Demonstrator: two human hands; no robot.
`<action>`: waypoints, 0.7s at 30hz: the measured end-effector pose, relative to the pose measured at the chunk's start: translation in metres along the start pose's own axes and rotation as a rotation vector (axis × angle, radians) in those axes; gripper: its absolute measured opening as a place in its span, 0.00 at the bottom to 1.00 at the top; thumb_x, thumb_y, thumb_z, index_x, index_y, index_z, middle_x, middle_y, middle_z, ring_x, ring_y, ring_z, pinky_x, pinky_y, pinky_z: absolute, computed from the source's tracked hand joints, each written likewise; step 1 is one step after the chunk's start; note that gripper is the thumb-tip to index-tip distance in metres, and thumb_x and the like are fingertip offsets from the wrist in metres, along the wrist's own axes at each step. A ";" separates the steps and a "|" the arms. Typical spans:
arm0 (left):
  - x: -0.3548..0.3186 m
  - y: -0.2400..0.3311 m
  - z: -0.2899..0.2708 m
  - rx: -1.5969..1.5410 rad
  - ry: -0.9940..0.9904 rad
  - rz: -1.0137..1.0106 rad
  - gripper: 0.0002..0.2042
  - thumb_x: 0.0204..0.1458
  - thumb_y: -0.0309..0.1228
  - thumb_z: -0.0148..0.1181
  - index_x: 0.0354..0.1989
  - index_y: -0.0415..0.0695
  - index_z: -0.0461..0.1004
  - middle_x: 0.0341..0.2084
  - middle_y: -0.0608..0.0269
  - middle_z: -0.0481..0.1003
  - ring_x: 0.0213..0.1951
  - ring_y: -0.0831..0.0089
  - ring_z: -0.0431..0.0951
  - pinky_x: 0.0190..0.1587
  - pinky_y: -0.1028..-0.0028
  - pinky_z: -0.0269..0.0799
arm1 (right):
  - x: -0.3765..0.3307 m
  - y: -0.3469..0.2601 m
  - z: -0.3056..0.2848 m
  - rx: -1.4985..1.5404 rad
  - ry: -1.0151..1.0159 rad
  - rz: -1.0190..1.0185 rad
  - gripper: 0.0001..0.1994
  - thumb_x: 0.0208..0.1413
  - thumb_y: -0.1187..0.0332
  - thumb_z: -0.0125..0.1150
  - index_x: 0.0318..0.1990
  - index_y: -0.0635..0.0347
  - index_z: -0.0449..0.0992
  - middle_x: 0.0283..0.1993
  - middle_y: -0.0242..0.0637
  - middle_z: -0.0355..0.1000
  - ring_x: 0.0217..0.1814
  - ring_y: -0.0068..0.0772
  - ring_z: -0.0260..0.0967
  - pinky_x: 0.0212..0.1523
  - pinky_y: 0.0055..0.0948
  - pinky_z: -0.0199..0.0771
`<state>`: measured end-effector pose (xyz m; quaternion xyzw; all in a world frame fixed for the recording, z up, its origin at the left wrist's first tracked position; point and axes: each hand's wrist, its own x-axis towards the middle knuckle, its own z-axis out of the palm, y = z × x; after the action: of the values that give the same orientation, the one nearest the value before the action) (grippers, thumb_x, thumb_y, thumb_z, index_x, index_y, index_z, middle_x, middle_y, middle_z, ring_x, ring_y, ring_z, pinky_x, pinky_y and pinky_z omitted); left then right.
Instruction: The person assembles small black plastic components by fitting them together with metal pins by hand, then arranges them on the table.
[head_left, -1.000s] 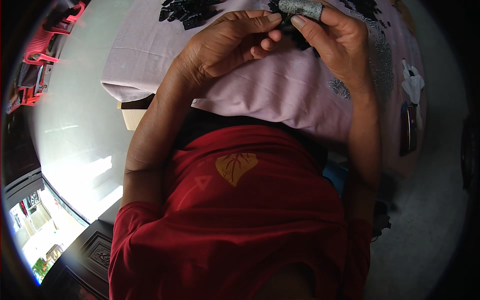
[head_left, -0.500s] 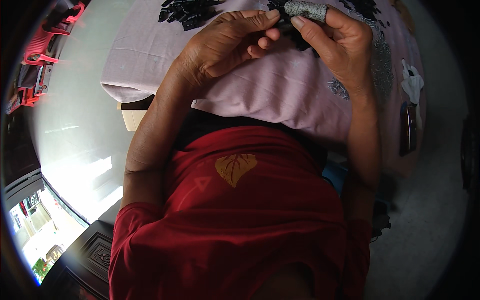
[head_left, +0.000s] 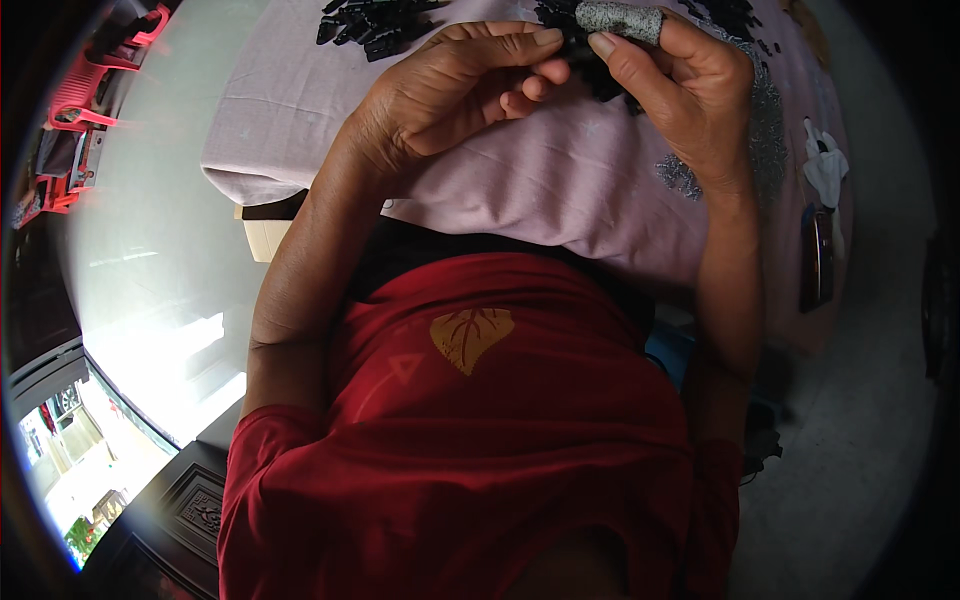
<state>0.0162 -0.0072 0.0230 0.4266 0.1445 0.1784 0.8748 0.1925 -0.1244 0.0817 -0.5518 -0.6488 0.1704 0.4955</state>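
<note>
My left hand (head_left: 455, 88) is above the pink cloth, thumb and forefinger pinched together and the other fingers curled. Close to its right, my right hand (head_left: 695, 95) also pinches thumb against forefinger. A grey speckled finger wrap (head_left: 620, 20) covers that forefinger. The fingertips nearly meet, and whatever small thing they hold is too hidden to name. Behind and below them lie small black plastic pieces (head_left: 603, 82). More black pieces (head_left: 375, 25) are heaped to the left of my hands.
A pink cloth (head_left: 300, 110) covers the table. Small silvery metal bits (head_left: 765, 125) are spread at the right, near another black heap (head_left: 727, 15). A white crumpled cloth (head_left: 825, 165) and a dark phone-like object (head_left: 815, 258) lie by the right edge. Red plastic chairs (head_left: 80, 95) stand far left.
Both hands have shifted slightly to the right, still pinched close together. The heaps on the table look the same.
</note>
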 end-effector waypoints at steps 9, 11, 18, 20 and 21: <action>-0.003 0.000 0.005 0.070 0.012 0.025 0.12 0.66 0.37 0.57 0.34 0.43 0.77 0.27 0.68 0.77 0.27 0.84 0.70 0.26 0.84 0.61 | -0.001 -0.006 0.003 0.036 0.026 -0.012 0.09 0.55 0.82 0.60 0.42 0.73 0.81 0.36 0.36 0.79 0.35 0.17 0.74 0.35 0.18 0.76; -0.003 0.000 0.005 0.074 0.006 0.029 0.12 0.66 0.37 0.57 0.34 0.43 0.77 0.27 0.68 0.77 0.27 0.84 0.70 0.26 0.83 0.61 | -0.001 -0.005 0.002 0.008 0.018 -0.023 0.09 0.55 0.83 0.60 0.42 0.73 0.81 0.36 0.36 0.79 0.35 0.17 0.74 0.34 0.18 0.75; -0.001 -0.002 0.000 0.096 -0.031 0.066 0.13 0.66 0.39 0.57 0.35 0.44 0.78 0.27 0.69 0.77 0.27 0.84 0.70 0.26 0.83 0.62 | -0.001 -0.005 0.005 0.007 0.018 -0.030 0.08 0.54 0.83 0.60 0.41 0.72 0.82 0.35 0.34 0.79 0.33 0.16 0.72 0.32 0.17 0.73; -0.001 -0.003 0.000 0.091 -0.045 0.069 0.13 0.66 0.40 0.57 0.35 0.44 0.78 0.27 0.69 0.77 0.27 0.84 0.70 0.27 0.83 0.62 | -0.001 -0.004 0.007 0.027 0.052 -0.021 0.08 0.54 0.83 0.61 0.40 0.72 0.82 0.33 0.33 0.78 0.32 0.15 0.72 0.31 0.17 0.73; -0.001 -0.004 0.000 0.100 -0.036 0.084 0.13 0.66 0.40 0.57 0.35 0.44 0.79 0.27 0.69 0.77 0.27 0.84 0.70 0.27 0.83 0.62 | -0.001 -0.005 0.007 0.027 0.051 -0.021 0.08 0.54 0.83 0.61 0.40 0.72 0.82 0.33 0.33 0.78 0.32 0.15 0.72 0.31 0.17 0.73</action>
<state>0.0159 -0.0097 0.0198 0.4787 0.1193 0.1999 0.8465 0.1837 -0.1248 0.0815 -0.5423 -0.6393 0.1598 0.5212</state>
